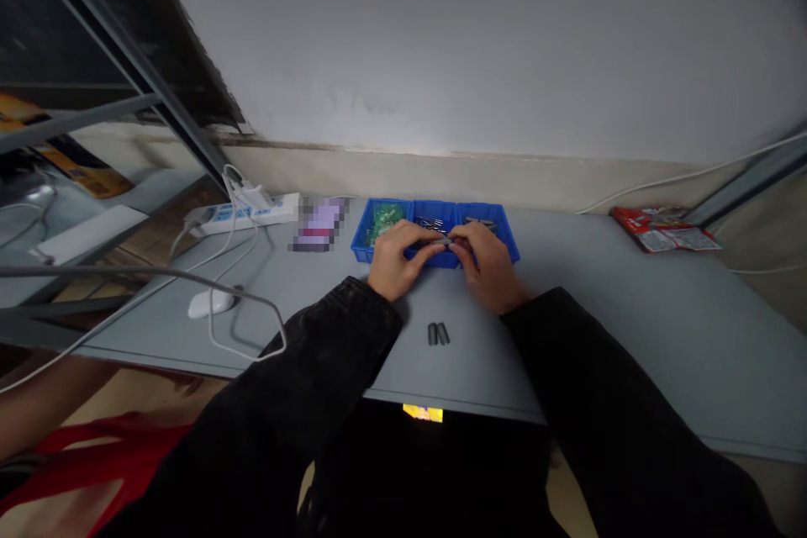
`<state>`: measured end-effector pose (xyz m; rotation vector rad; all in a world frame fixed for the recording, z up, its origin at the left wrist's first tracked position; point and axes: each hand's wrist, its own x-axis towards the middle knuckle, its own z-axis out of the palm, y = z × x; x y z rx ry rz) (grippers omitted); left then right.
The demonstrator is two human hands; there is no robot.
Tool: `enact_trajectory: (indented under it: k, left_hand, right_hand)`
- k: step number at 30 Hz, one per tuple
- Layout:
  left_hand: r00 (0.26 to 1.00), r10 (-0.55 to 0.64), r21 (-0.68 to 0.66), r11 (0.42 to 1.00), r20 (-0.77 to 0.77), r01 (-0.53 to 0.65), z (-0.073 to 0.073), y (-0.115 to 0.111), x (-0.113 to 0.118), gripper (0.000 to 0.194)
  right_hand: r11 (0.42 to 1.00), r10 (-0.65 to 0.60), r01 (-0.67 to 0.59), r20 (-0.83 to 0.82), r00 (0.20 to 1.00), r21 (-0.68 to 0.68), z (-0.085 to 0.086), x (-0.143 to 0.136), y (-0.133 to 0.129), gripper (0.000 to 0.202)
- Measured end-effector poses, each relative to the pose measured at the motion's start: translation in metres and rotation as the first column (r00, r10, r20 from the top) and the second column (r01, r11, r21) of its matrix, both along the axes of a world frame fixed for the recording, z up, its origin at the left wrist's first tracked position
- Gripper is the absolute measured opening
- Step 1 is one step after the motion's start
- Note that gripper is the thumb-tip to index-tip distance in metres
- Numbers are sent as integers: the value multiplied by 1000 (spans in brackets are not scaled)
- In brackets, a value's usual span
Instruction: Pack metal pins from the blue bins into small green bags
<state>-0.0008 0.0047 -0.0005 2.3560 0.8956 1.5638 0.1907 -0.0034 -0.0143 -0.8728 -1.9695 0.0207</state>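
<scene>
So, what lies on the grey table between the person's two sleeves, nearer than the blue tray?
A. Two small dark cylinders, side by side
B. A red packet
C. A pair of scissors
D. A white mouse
A: two small dark cylinders lie side by side on the grey table, in front of the blue tray where the left hand and right hand meet over a small part.

A plain small-parts workbench in a workshop or storeroom: a bare grey table point(630, 303) against an unfinished white wall, blue parts bins point(435, 229) at centre, a power strip point(249, 214) left of centre, and metal shelving point(94, 109) at upper left.
</scene>
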Motion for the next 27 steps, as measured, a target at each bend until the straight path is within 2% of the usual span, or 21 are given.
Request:
enact_trajectory:
  k: [5, 27]
  left_hand:
    - [1000, -25, 28, 999, 2, 25, 1, -1, 1, 12]
    - [1000, -22, 3, 1000, -14, 22, 0, -1, 1, 11]
  right_hand:
    - [1000, -13, 13, -11, 1000, -9, -1, 0, 1, 17]
    - [1000, -11, 10, -15, 1000, -21, -2, 0, 1, 18]
